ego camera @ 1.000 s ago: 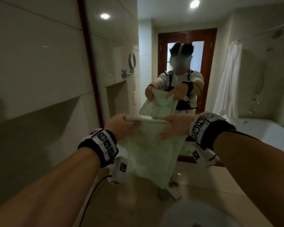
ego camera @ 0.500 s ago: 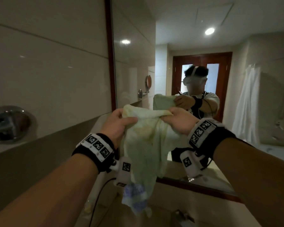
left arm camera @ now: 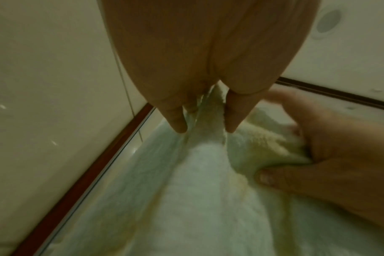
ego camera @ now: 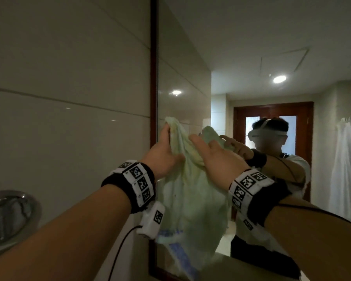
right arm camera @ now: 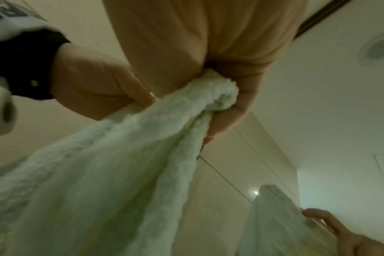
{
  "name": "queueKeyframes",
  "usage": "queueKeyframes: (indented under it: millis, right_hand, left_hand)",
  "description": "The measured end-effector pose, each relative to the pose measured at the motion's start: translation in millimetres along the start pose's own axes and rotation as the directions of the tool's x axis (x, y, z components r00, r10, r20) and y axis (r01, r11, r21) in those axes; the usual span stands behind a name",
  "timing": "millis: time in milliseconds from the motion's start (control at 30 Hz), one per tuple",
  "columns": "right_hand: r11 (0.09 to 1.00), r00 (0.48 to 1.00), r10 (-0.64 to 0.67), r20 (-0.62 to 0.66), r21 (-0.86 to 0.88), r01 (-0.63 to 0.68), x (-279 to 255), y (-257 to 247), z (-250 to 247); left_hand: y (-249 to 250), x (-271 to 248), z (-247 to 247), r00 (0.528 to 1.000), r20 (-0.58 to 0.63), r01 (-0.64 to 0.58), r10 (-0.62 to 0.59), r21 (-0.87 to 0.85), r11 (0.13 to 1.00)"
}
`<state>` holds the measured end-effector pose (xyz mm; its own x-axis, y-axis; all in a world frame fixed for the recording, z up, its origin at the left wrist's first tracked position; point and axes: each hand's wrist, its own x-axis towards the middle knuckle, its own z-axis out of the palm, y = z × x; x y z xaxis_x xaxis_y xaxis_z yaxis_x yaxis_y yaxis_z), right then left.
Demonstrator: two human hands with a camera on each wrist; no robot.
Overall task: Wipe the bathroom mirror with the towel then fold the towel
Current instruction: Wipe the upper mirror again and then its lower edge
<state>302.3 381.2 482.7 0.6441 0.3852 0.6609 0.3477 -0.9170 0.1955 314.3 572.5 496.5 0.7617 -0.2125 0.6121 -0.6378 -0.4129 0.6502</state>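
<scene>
- Towel point(ego camera: 193, 191), pale green: hanging bunched against the mirror point(ego camera: 241, 57), near its frame at 9 o'clock.
- Left hand point(ego camera: 162, 157): pinching the towel's top edge between fingers and thumb.
- Right hand point(ego camera: 217, 159): gripping a bunched fold at 3 o'clock of the left.

Pale green towel point(ego camera: 193, 201), blue-patterned end; red-brown mirror frame point(ego camera: 154, 78)
</scene>
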Motion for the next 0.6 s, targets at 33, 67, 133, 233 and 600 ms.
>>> queueKeyframes:
  millis: [33, 67, 133, 233, 600]
  right_hand:
    - [0.998, 0.998, -0.050, -0.039, -0.027, 0.048, 6.8, -1.5, -2.9]
    - [0.994, 0.993, -0.093, -0.073, -0.072, 0.088, 14.1, -3.7, -5.2]
    - [0.970, 0.980, -0.157, -0.126, -0.203, 0.130, 31.0, -7.6, -7.9]
    - [0.924, 0.968, -0.172, -0.185, -0.372, 0.093, 61.7, -10.6, -6.1]
    - [0.938, 0.946, 0.323, 0.023, -0.141, -0.316, 207.5, 5.1, -38.8]
  left_hand:
    - [-0.5, 11.4, -4.4, 1.000, -0.004, -0.028, 0.028, 0.044, 0.999]
    - [-1.1, 23.0, -9.4, 0.999, -0.005, -0.039, 0.040, 0.091, 0.995]
    - [-1.7, 47.2, -20.3, 0.996, -0.011, -0.082, 0.085, 0.152, 0.985]
    - [-2.6, 85.4, -41.1, 0.993, -0.016, -0.108, 0.113, 0.198, 0.974]
    - [3.1, 197.1, -102.2, 0.933, 0.030, -0.339, 0.359, 0.407, 0.848]
